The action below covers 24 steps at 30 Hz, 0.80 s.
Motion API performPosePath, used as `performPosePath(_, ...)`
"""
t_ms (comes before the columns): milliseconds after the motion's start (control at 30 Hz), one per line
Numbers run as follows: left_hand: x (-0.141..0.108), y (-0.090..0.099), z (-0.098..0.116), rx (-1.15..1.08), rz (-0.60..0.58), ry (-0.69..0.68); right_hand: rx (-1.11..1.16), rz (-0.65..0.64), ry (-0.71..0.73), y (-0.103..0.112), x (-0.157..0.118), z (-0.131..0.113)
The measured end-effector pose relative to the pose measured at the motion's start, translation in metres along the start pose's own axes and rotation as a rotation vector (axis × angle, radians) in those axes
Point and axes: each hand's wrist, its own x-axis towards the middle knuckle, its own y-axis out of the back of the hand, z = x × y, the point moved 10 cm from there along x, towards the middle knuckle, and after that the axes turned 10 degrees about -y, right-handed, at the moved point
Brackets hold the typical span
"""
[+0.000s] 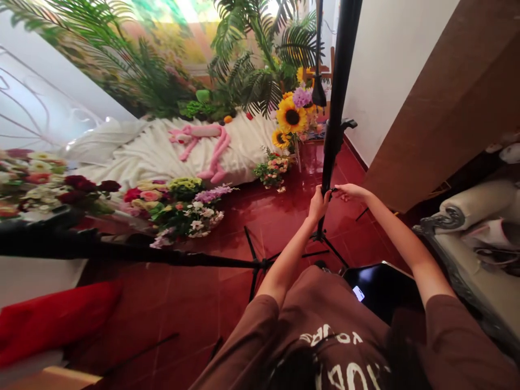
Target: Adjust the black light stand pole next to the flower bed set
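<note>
A black tripod light stand rises in front of me, tilted in the picture. My left hand is wrapped around its lower pole. Just to the right, my right hand pinches a small black knob on the side of the pole, its fingertips closed there. Higher up, another black clamp lever sticks out from the stand. A black cable with a plug hangs beside the pole. The stand's spread legs rest on the red tiled floor.
A second black stand crosses the left side. Artificial flowers, sunflowers and palms surround a white draped platform with a pink plush toy. A dark glossy surface bears a lit phone. A sofa stands right.
</note>
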Motion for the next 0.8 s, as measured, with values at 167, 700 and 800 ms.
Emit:
performPosePath(167, 0.001, 0.003, 0.004, 0.055, -0.021, -0.016, 0.171, -0.096, 0.056, -0.004, 0.008, 0.001)
performPosePath(700, 0.004, 0.008, 0.006, 0.191, -0.03, -0.01, -0.463, 0.182, 0.681, -0.003, -0.022, -0.063)
performPosePath(800, 0.005, 0.007, 0.005, 0.2, -0.028, -0.006, -0.721, 0.406, 0.843, -0.013, -0.041, -0.063)
